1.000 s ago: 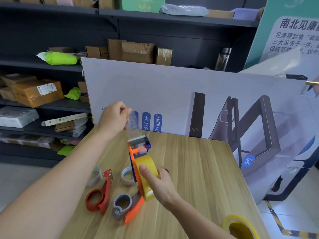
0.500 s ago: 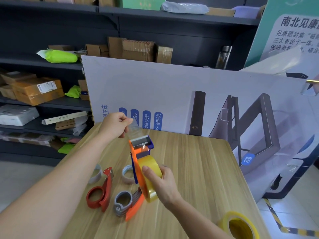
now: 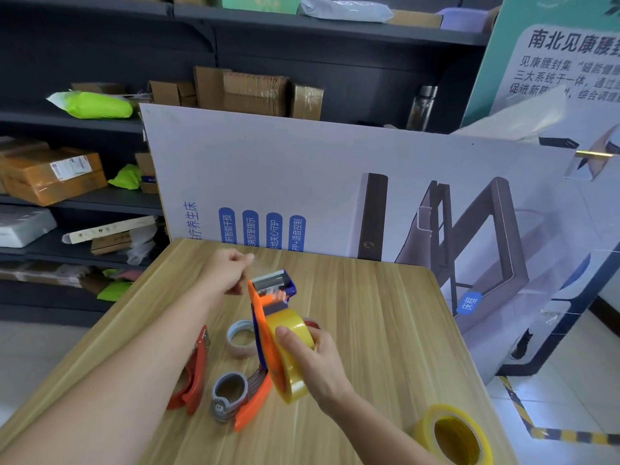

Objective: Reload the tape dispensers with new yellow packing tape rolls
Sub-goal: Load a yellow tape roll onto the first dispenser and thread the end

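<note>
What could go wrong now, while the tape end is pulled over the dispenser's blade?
1. The left hand pinches the clear tape end close to the toothed blade; a slip could scratch the fingers.
2. The thin tape end may tear or stick back on itself, so threading would need to start again.
3. The right hand grips mainly the yellow roll, not the handle; the dispenser could twist in the hand.

The light wood-grain tabletop (image 3: 385, 330) carries a red empty tape dispenser (image 3: 193, 374), a grey-cored orange dispenser (image 3: 235, 397), a nearly spent clear tape roll (image 3: 239, 337) and a fresh yellow tape roll (image 3: 453, 434) near its right corner.
</note>
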A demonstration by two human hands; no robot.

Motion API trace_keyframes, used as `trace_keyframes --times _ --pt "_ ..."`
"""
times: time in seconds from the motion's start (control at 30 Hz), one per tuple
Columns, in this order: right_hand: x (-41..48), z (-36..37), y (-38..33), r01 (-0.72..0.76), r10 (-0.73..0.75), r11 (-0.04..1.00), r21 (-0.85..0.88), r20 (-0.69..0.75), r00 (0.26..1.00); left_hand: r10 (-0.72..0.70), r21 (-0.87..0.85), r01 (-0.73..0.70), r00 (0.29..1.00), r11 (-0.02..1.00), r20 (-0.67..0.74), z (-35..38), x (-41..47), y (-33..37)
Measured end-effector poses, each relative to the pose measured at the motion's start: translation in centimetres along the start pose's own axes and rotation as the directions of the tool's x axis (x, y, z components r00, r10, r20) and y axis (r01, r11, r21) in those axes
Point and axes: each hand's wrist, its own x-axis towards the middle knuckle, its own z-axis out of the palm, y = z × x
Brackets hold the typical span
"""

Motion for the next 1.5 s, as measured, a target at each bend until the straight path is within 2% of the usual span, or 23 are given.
trace_keyframes --times 0.07,0.13,0.2,0.33,0.53,0.7,1.03,1.3,1.5 --pt "0.0 0.0 0.2 -0.052 0.053 0.998 -0.030 0.022 0.998 0.154 0.104 -0.143 0.983 0.984 -0.096 -0.9 0.5 1.7" --pt "0.2 0.1 0.2 -0.092 0.094 0.993 -0.071 0.027 0.995 0.323 0.294 -0.278 0.939 0.915 -0.115 -1.6 0.6 3.4" --pt "0.6 -0.1 -0.5 -0.102 0.105 0.989 -0.107 0.021 0.994 0.437 0.424 -0.353 0.892 0.834 -0.117 -1.8 0.5 4.7" --pt "1.3 -1.0 -2.3 -0.122 0.132 0.984 -0.129 0.065 0.989 0.546 0.462 -0.421 0.819 0.780 -0.176 -2.4 0.7 6.8" --pt "1.8 -2.3 -3.1 -0.114 0.137 0.976 -0.185 0.122 0.983 0.669 0.470 -0.538 0.725 0.700 -0.165 -2.8 0.8 9.0" --pt "1.9 -2.8 -2.7 -0.090 0.111 0.982 -0.168 0.126 0.986 0.678 0.460 -0.553 0.716 0.695 -0.164 -2.5 1.0 9.5" --pt "1.9 -2.6 -2.9 0.021 0.004 0.990 -0.141 0.171 0.985 0.615 0.410 -0.486 0.736 0.772 -0.284 -3.9 2.1 10.8" --pt "1.4 -2.4 -3.6 0.060 -0.036 0.991 -0.120 0.188 0.981 0.607 0.419 -0.474 0.744 0.774 -0.279 -4.7 2.5 11.1" --pt "0.5 -2.0 -3.7 0.113 -0.105 0.993 -0.042 0.167 0.980 0.463 0.307 -0.392 0.861 0.867 -0.210 -4.4 3.2 8.6"
